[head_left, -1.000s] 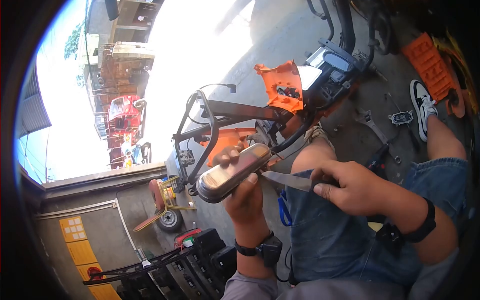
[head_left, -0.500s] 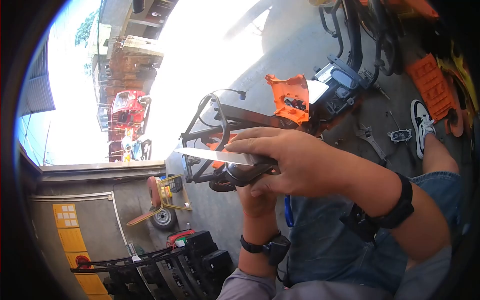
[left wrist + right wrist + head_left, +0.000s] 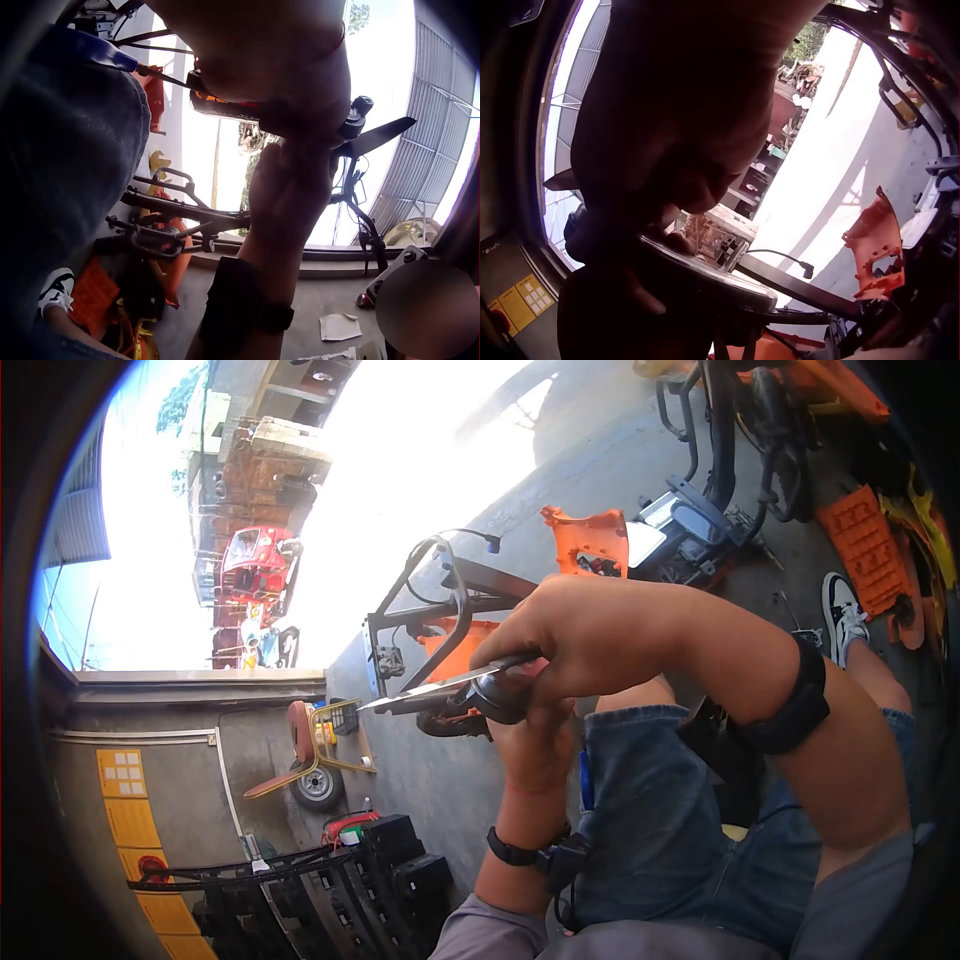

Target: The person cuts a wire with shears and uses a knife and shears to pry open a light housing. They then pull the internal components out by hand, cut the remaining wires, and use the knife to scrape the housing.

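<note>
A scooter tail lamp (image 3: pixel 495 700) with a clear lens and dark housing is held up in front of me. My left hand (image 3: pixel 535 745) grips it from below, mostly hidden behind the other hand. My right hand (image 3: pixel 530 660) lies over the top of the lamp and grips a knife (image 3: pixel 420 690), whose bare blade points left along the lamp's edge. In the left wrist view the blade tip (image 3: pixel 382 135) sticks out past the lamp (image 3: pixel 225 109). The right wrist view shows the lens rim (image 3: pixel 705 270) under the dark hand.
A stripped scooter frame (image 3: pixel 440 600) lies on the concrete beyond the hands, with an orange body panel (image 3: pixel 590 540) by it. An orange ribbed plate (image 3: pixel 865 545) and my shoe (image 3: pixel 845 610) are at right. A small trolley (image 3: pixel 315 760) and black crates (image 3: pixel 390 870) stand at lower left.
My right hand has carried the knife from the lamp's right end to over its top, the blade now pointing left. The lamp has turned end-on and is largely covered.
</note>
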The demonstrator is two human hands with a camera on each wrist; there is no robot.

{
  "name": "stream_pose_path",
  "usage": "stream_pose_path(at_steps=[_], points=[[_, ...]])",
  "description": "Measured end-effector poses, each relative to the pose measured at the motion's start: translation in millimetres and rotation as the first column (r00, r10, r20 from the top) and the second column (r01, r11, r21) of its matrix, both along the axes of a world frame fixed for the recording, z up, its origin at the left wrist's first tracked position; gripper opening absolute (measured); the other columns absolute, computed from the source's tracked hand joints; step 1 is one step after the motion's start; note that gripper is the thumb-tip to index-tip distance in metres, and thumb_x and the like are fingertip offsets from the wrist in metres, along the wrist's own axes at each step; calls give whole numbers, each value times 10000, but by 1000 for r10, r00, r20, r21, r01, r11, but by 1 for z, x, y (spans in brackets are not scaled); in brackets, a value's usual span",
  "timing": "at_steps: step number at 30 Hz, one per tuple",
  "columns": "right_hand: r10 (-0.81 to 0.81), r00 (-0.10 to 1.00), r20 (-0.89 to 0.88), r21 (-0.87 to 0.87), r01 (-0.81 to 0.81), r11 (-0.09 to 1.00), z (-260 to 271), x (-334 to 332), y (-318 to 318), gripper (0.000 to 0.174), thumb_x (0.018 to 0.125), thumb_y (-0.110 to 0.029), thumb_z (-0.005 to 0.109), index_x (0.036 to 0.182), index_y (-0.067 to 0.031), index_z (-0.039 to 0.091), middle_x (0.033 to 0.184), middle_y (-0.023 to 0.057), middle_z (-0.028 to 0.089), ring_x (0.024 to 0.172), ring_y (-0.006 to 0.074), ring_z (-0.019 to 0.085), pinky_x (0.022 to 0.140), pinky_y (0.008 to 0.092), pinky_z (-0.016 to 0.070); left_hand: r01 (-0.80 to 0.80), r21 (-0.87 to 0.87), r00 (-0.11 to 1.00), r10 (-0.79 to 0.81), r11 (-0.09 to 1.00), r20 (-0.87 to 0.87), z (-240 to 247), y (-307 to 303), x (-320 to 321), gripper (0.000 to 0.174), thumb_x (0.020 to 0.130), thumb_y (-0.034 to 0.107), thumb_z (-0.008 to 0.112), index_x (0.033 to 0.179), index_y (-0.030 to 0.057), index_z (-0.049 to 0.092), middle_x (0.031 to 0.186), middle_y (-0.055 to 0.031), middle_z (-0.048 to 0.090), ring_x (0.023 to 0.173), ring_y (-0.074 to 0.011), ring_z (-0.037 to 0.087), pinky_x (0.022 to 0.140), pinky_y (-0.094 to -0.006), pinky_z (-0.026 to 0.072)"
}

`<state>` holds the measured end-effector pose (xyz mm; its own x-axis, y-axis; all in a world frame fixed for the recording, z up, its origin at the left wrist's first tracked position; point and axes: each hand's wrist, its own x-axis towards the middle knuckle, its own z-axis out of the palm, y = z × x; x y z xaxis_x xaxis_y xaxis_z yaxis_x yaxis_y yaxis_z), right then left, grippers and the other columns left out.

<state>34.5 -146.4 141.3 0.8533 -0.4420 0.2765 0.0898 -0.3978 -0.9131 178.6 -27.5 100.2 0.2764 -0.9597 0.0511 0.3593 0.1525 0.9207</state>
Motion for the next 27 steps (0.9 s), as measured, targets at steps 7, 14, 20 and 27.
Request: stream_pose_path(at_steps=[7, 14, 20, 27], points=[[15, 997, 74, 23, -17, 1000, 0, -7, 2, 397, 768, -52, 729, 1165, -48, 720, 875, 114, 735, 832, 285, 722, 794, 378, 542, 280, -59, 927, -254, 958, 277, -13, 1, 47, 652, 887, 430, 750, 1344, 9, 551, 1301, -107, 612, 1213, -223, 579, 1061, -391, 443], [9, 997, 73, 62, -13, 998, -7, -6, 0, 395, 762, -26, 723, 1155, -59, 722, 845, 98, 738, 815, 259, 730, 761, 368, 543, 359, 71, 880, -363, 931, 307, -1, -2, 47, 698, 813, 249, 854, 1385, 65, 498, 1324, -87, 592, 1220, -213, 580, 1048, -387, 464], [-22, 999, 27, 1, 22, 1000, -5, -5, -4, 349, 742, -61, 758, 1091, -55, 743, 873, 119, 751, 831, 284, 729, 759, 396, 540, 198, 530, 669, -509, 825, 542, 20, -11, 57, 557, 732, -27, 774, 1244, 54, 571, 1175, -31, 618, 1089, -135, 581, 895, -325, 501], [-23, 998, 52, -46, 26, 999, -6, -1, -2, 325, 760, -96, 762, 1082, -60, 747, 914, 153, 738, 848, 348, 699, 772, 422, 528, 136, 273, 941, -211, 952, 266, -7, 1, 55, 582, 648, -75, 602, 1226, -5, 577, 1196, -103, 628, 1162, -257, 615, 1009, -386, 488]])
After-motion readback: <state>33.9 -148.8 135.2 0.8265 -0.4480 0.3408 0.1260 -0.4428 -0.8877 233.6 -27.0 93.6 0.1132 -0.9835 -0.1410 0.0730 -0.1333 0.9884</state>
